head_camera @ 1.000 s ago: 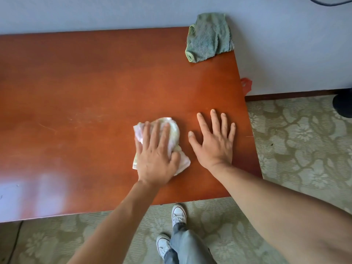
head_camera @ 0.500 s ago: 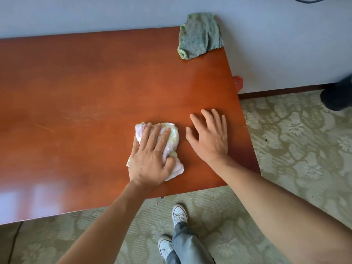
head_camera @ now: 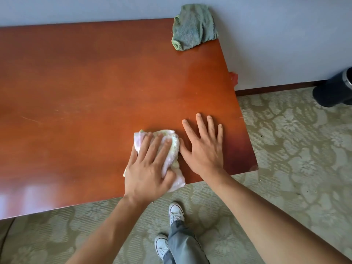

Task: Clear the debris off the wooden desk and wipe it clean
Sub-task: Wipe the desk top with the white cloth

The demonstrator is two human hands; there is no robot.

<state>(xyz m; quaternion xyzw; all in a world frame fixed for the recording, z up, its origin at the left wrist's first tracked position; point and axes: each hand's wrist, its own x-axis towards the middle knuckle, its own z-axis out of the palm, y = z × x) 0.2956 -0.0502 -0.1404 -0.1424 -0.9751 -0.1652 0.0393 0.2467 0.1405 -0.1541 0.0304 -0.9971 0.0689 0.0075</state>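
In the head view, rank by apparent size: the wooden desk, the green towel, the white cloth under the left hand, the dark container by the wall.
1. wooden desk
2. green towel
3. white cloth and dark container: unsure, one partly covered, the other cropped.

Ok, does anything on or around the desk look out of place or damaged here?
Two small things. The green towel lies crumpled at the far right corner of the desk, partly over the edge against the wall. A faint pale scratch marks the wood at left. Otherwise nothing is spilled; the left hand presses the white cloth.
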